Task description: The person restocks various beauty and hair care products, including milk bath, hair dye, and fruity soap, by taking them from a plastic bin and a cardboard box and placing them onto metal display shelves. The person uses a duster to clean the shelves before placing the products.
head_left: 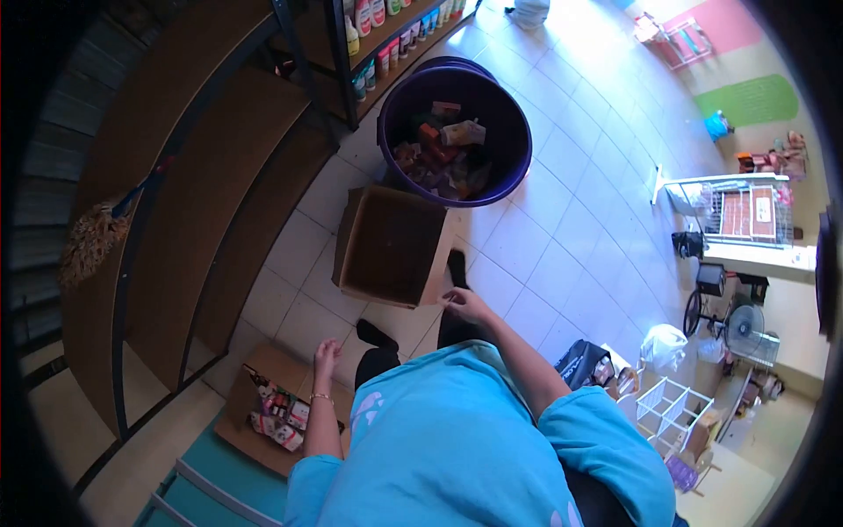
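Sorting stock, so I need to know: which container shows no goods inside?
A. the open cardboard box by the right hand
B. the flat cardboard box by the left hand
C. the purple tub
A: the open cardboard box by the right hand shows only bare brown walls inside.

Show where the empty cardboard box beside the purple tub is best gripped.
Take the cardboard box by its near rim, from above on the person's side: it stands upright, top open, flaps folded out, and the right hand sits at that rim.
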The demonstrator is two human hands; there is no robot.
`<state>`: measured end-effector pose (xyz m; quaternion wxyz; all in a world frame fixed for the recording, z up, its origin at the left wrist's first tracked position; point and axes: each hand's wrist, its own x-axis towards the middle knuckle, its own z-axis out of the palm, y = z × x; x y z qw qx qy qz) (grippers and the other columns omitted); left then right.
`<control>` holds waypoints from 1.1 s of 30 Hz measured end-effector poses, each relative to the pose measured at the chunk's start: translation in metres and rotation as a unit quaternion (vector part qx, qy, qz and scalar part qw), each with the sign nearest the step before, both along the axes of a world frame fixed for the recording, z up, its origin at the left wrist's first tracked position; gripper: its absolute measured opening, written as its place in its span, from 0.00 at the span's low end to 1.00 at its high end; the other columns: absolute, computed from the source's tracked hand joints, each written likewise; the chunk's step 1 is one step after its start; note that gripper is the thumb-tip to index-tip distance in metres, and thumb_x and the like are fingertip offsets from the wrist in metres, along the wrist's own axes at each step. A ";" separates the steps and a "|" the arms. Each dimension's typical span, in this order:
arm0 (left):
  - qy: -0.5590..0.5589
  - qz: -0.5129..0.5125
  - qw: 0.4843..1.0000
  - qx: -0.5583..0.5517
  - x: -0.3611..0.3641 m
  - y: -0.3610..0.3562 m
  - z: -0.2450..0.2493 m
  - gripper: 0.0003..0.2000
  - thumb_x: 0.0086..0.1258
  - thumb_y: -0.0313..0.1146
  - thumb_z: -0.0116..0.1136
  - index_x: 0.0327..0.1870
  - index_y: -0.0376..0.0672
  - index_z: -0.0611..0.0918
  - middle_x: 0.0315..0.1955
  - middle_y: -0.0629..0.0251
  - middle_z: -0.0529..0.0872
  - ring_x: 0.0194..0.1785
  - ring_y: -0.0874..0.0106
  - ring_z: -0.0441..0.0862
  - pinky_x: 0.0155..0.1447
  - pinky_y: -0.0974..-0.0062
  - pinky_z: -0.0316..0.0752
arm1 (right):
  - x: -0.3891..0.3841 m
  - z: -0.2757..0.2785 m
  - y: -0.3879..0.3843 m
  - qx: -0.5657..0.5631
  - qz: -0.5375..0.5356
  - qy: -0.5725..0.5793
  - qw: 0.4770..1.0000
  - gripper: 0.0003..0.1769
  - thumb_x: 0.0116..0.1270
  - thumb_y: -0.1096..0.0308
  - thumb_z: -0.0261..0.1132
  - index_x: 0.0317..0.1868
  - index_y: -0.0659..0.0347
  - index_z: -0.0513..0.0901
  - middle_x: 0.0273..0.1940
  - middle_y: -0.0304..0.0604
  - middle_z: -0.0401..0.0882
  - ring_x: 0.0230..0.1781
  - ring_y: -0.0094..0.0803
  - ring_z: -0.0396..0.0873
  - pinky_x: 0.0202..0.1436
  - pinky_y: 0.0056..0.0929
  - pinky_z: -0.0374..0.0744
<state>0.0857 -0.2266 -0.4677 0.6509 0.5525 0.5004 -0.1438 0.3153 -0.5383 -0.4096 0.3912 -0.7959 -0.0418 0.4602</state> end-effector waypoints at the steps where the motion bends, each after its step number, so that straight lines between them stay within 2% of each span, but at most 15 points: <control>1: 0.007 -0.001 1.000 0.013 0.020 -0.003 0.012 0.10 0.65 0.37 0.47 0.44 0.46 0.74 0.30 0.71 0.78 0.34 0.79 0.74 0.36 0.83 0.69 | 0.020 -0.009 -0.011 0.012 -0.015 0.011 1.000 0.14 0.57 0.68 0.57 0.44 0.61 0.74 0.31 0.43 0.78 0.29 0.27 0.77 0.34 0.25 0.75; 3: 0.022 0.002 0.999 0.037 0.056 -0.017 0.022 0.10 0.65 0.36 0.47 0.44 0.45 0.74 0.31 0.71 0.77 0.35 0.80 0.74 0.38 0.84 0.68 | 0.069 -0.039 -0.036 0.026 -0.023 -0.007 0.999 0.13 0.57 0.70 0.57 0.44 0.62 0.74 0.30 0.41 0.77 0.26 0.24 0.76 0.31 0.21 0.75; 6: -0.018 0.097 0.995 0.030 0.072 -0.038 -0.021 0.10 0.65 0.36 0.47 0.46 0.47 0.73 0.32 0.71 0.77 0.37 0.80 0.74 0.38 0.84 0.68 | 0.153 -0.068 -0.065 0.019 -0.026 -0.074 0.997 0.12 0.56 0.71 0.57 0.42 0.63 0.75 0.28 0.42 0.77 0.24 0.25 0.76 0.29 0.23 0.75; 9: 0.092 0.149 0.984 0.041 0.119 -0.084 -0.007 0.12 0.64 0.35 0.48 0.46 0.43 0.73 0.34 0.68 0.76 0.37 0.79 0.74 0.42 0.82 0.70 | 0.239 -0.094 -0.093 -0.040 0.017 -0.141 0.989 0.12 0.55 0.71 0.57 0.40 0.63 0.76 0.26 0.45 0.77 0.22 0.27 0.77 0.28 0.25 0.74; 10: 0.112 0.176 0.977 0.036 0.142 -0.102 -0.008 0.12 0.64 0.34 0.49 0.46 0.41 0.73 0.34 0.67 0.76 0.38 0.78 0.74 0.43 0.82 0.70 | 0.267 -0.096 -0.097 -0.067 0.000 -0.113 0.991 0.13 0.52 0.68 0.59 0.40 0.60 0.77 0.31 0.50 0.78 0.32 0.40 0.77 0.38 0.32 0.75; 14: 0.042 0.145 0.987 0.060 0.205 -0.160 -0.042 0.12 0.64 0.31 0.49 0.47 0.39 0.73 0.36 0.66 0.77 0.41 0.76 0.74 0.48 0.80 0.70 | 0.359 -0.132 -0.106 -0.105 0.029 -0.163 0.981 0.14 0.51 0.68 0.59 0.40 0.61 0.77 0.32 0.50 0.78 0.35 0.42 0.76 0.43 0.34 0.73; 18: -0.008 0.065 0.991 0.118 0.308 -0.185 -0.002 0.13 0.64 0.28 0.47 0.49 0.38 0.72 0.39 0.64 0.77 0.45 0.75 0.74 0.51 0.78 0.68 | 0.408 -0.197 -0.112 -0.124 0.034 -0.177 0.976 0.16 0.49 0.69 0.58 0.42 0.61 0.78 0.40 0.51 0.76 0.43 0.44 0.74 0.50 0.33 0.71; 19: -0.019 0.038 0.990 0.133 0.324 -0.186 0.002 0.13 0.64 0.28 0.47 0.49 0.38 0.72 0.40 0.64 0.77 0.45 0.75 0.74 0.52 0.78 0.68 | 0.416 -0.216 -0.114 -0.152 0.041 -0.137 0.978 0.17 0.51 0.68 0.58 0.44 0.59 0.77 0.42 0.51 0.76 0.44 0.43 0.74 0.49 0.32 0.71; 22: -0.040 0.038 0.984 0.169 0.342 -0.180 -0.008 0.13 0.65 0.26 0.44 0.50 0.37 0.71 0.41 0.63 0.76 0.47 0.75 0.73 0.53 0.78 0.67 | 0.425 -0.292 -0.111 -0.107 -0.180 0.082 0.974 0.15 0.56 0.65 0.58 0.44 0.59 0.77 0.42 0.51 0.76 0.45 0.37 0.74 0.48 0.30 0.72; 23: -0.074 0.106 0.979 0.156 0.342 -0.178 -0.018 0.13 0.65 0.26 0.44 0.50 0.36 0.71 0.43 0.61 0.75 0.48 0.73 0.72 0.54 0.77 0.66 | 0.432 -0.246 -0.076 -0.124 -0.302 0.172 0.929 0.19 0.57 0.57 0.57 0.44 0.60 0.77 0.41 0.53 0.77 0.44 0.38 0.76 0.43 0.32 0.74; 24: -0.067 0.134 0.976 0.158 0.344 -0.173 -0.023 0.13 0.65 0.26 0.44 0.50 0.37 0.70 0.42 0.62 0.75 0.48 0.73 0.72 0.55 0.76 0.65 | 0.435 -0.250 -0.064 -0.145 -0.320 0.205 0.913 0.19 0.57 0.57 0.57 0.44 0.60 0.77 0.41 0.53 0.77 0.44 0.39 0.76 0.43 0.33 0.74; 26: -0.053 0.197 0.965 0.167 0.351 -0.166 -0.027 0.12 0.65 0.26 0.44 0.50 0.37 0.70 0.42 0.62 0.75 0.49 0.73 0.72 0.57 0.76 0.64 | 0.431 -0.295 -0.066 -0.219 -0.232 0.185 0.930 0.20 0.56 0.56 0.57 0.44 0.60 0.77 0.41 0.53 0.77 0.43 0.40 0.76 0.42 0.34 0.74; 28: -0.060 0.191 0.962 0.184 0.350 -0.169 -0.034 0.12 0.64 0.25 0.43 0.48 0.36 0.70 0.43 0.60 0.75 0.49 0.72 0.72 0.56 0.75 0.64 | 0.428 -0.343 -0.070 -0.340 -0.046 0.099 0.934 0.21 0.56 0.54 0.57 0.44 0.61 0.76 0.41 0.54 0.77 0.43 0.40 0.76 0.42 0.34 0.74; 31: -0.039 0.147 0.970 0.191 0.347 -0.180 -0.042 0.11 0.64 0.24 0.43 0.46 0.35 0.72 0.42 0.58 0.75 0.47 0.71 0.72 0.54 0.75 0.66 | 0.425 -0.376 -0.070 -0.425 0.035 -0.002 0.905 0.23 0.56 0.52 0.56 0.44 0.62 0.76 0.40 0.54 0.77 0.42 0.42 0.77 0.41 0.36 0.74; 33: -0.023 0.085 0.975 0.204 0.347 -0.187 -0.041 0.10 0.63 0.24 0.44 0.44 0.34 0.72 0.41 0.59 0.76 0.46 0.71 0.73 0.53 0.76 0.67 | 0.430 -0.375 -0.070 -0.421 0.013 -0.053 0.906 0.23 0.55 0.51 0.56 0.42 0.62 0.77 0.39 0.55 0.77 0.42 0.43 0.77 0.40 0.37 0.74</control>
